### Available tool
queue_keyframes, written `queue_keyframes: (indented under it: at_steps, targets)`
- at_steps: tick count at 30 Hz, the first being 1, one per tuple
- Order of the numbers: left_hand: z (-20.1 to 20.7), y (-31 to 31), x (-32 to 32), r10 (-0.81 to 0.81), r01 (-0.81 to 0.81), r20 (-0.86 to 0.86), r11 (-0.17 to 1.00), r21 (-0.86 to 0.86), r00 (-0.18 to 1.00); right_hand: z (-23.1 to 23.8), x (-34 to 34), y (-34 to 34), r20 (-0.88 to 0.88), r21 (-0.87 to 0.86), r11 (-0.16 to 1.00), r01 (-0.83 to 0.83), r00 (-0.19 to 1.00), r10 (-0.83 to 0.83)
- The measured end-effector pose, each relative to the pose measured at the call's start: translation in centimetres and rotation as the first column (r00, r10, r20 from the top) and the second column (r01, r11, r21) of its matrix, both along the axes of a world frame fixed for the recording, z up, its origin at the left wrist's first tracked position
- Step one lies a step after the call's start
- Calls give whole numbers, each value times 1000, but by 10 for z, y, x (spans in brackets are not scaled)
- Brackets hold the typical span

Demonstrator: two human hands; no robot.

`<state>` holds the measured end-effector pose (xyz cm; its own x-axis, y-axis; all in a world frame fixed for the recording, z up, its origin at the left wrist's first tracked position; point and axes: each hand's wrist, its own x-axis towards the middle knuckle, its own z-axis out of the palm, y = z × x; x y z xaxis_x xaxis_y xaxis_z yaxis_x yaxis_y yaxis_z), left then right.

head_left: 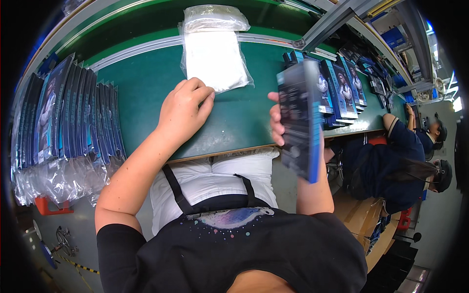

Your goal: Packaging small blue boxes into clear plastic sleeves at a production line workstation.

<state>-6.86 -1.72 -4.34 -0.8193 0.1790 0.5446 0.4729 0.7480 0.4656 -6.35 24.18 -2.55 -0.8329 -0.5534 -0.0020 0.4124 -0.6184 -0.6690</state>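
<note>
My right hand [276, 119] grips a dark flat box [297, 122] with blue edges, held upright above the table's near edge and slightly smeared by motion. Its fingers wrap the box's left side; the thumb is hidden. At the near edge of a stack of clear plastic bags [215, 56] is my left hand [188, 105], fingers curled and pressed together. Whether a bag corner is pinched in them is hidden. The bags lie flat at the far middle of the green table [141, 117], their far end folded into a bundle.
Bagged boxes [63, 112] stand in a dense row at the left. Several similar boxes [339, 88] lie stacked at the right. A metal frame post [337, 22] rises beyond them. Two people in dark clothes [391, 156] are at the right, near an open carton [359, 212].
</note>
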Motion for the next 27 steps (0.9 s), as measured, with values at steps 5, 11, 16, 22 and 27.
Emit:
queue_keyframes:
  at_steps: [5,11,16,22,27]
  targets:
    - [-3,2,-1,-25,18,76,995,97,997,3,15,-31,105,89,991,-99,990,89]
    - [-10,-4,-5,-168,88,236,945,315,957,6,-3,-46,128,213,969,-124,987,98]
    - [-7,1,-6,-225,-315,599,682,660,769,9,-2,-29,51,415,904,-100,995,86]
    - [2,0,-1,-306,-227,581,708,669,755,12,-4,-31,-41,558,830,-30,997,64]
    - [15,-11,-1,-103,-42,458,954,296,883,-4,-6,-37,-189,556,815,163,980,-67]
